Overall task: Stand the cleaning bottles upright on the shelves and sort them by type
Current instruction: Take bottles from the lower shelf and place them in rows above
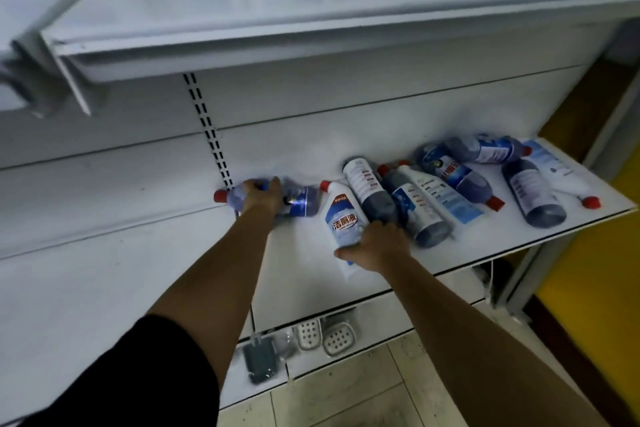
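both hands on lying bottles, none upright yet. left hand (261, 199) fingers curled over a clear blue bottle (273, 202) on its side at the shelf back, red cap pointing left. right hand (375, 246) fingers wrapped round the base end of a white bottle (343, 218), thumb out at the front shelf (588, 215) edge. to do it well: tip each up by the body, not the cap, set the base flat, push back from the edge. keep white ones apart from blue ones, labels facing out. clear the pile (467, 180) top down so nothing rolls off.

count, as far as visible: 9 bottles, all lying, about 3 white and 6 clear blue. overlap in the pile makes the split unsure. 2 soap dishes (327, 336) on the lowest shelf.
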The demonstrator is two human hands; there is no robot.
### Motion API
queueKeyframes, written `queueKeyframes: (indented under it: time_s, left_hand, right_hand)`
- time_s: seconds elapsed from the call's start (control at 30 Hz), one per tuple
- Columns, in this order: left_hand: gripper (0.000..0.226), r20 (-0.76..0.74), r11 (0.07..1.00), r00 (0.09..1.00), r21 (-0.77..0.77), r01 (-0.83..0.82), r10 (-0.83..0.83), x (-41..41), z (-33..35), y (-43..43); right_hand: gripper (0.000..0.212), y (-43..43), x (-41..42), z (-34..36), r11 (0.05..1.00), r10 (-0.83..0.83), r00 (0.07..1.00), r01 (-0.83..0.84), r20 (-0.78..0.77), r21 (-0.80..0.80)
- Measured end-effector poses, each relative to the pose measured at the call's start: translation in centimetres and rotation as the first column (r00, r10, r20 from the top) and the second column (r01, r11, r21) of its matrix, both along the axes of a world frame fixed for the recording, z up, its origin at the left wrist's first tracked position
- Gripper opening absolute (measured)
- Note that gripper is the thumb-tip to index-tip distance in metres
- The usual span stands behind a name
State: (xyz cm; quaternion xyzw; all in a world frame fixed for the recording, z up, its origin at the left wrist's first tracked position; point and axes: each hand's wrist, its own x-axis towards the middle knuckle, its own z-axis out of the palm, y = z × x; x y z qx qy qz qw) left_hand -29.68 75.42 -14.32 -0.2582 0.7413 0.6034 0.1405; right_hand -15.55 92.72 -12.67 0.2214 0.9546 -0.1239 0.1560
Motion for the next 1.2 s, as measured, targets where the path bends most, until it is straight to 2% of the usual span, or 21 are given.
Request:
queueKeyframes:
  time_s: [0.07,0.13,0.2,0.23,0.3,0.4,0.5,0.53,0.57,0.63,0.67,0.77,0.87,1.07,1.2]
  left_hand:
    - [0.050,-0.031,0.997,0.998,-0.049,-0.061,0.060,0.0,-0.8,0.1]
    - [0.048,-0.076,0.987,0.985,-0.030,-0.157,0.155,0.2,-1.2,-0.1]
    - [0.049,-0.055,0.964,0.964,0.059,-0.258,0.262,0.2,-1.4,-0.5]
    - [0.048,-0.012,0.951,0.958,0.122,-0.284,0.288,0.2,-1.4,-0.6]
    - [0.051,0.006,0.963,0.976,0.159,-0.217,0.219,1.1,-1.4,-1.3]
    - [0.082,-0.091,1.000,0.996,0.020,0.004,-0.002,3.6,-0.8,-3.2]
    - [0.103,-0.093,0.996,0.992,0.013,0.091,-0.089,5.6,0.1,-4.7]
    - [0.100,-0.065,0.994,0.992,0.021,0.111,-0.109,6.4,0.8,-4.9]
    - [0.084,-0.054,0.991,0.991,0.032,0.127,-0.125,7.0,1.2,-5.1]
    - [0.037,-0.029,0.982,0.989,0.125,0.145,-0.142,9.0,2.2,-5.2]
    - [0.024,-0.020,0.969,0.987,0.190,0.160,-0.159,10.2,3.0,-5.1]
    - [0.028,-0.075,0.918,0.970,0.312,0.245,-0.233,13.0,5.4,-4.3]
    - [0.036,-0.207,0.886,0.931,0.303,0.353,-0.300,15.8,7.9,-3.5]
    - [0.055,-0.341,0.865,0.839,0.122,0.486,-0.423,22.3,11.8,-1.7]
    - [0.045,-0.426,0.883,0.814,0.066,0.464,-0.395,26.4,14.7,-0.2]
  right_hand:
    - [0.109,0.1,0.1,0.0,0.997,-0.028,0.999,0.031,0.046,-0.067]
    - [0.123,0.1,0.1,-0.3,0.976,-0.120,0.992,0.126,0.044,-0.177]
    - [0.129,0.0,0.2,-0.5,0.951,-0.172,0.984,0.177,0.042,-0.254]
    - [0.125,0.0,0.1,-0.7,0.941,-0.183,0.982,0.189,0.048,-0.282]
    - [0.106,-0.1,0.3,-0.8,0.905,-0.178,0.982,0.188,0.060,-0.382]
    - [0.096,-0.5,0.9,-1.2,0.839,-0.212,0.975,0.214,0.063,-0.501]
    - [0.080,-0.7,1.0,-0.8,0.762,-0.297,0.953,0.272,0.055,-0.588]
    - [0.073,-0.8,1.0,-0.5,0.706,-0.335,0.940,0.295,0.062,-0.644]
    - [0.065,-1.0,1.1,-0.2,0.636,-0.372,0.925,0.310,0.071,-0.706]
    - [0.049,-1.4,1.8,0.4,0.529,-0.428,0.901,0.306,0.062,-0.792]
    - [0.046,-1.7,2.4,0.7,0.502,-0.445,0.895,0.285,0.039,-0.816]
    - [0.035,-2.3,4.4,2.2,0.441,-0.502,0.862,0.186,-0.070,-0.878]
    - [0.035,-2.4,7.3,4.0,0.368,-0.558,0.820,0.110,-0.125,-0.923]
    - [0.034,-0.3,14.0,7.7,0.425,-0.486,0.815,-0.095,-0.315,-0.900]
    - [0.048,0.9,17.4,10.2,0.452,-0.459,0.797,-0.171,-0.393,-0.875]
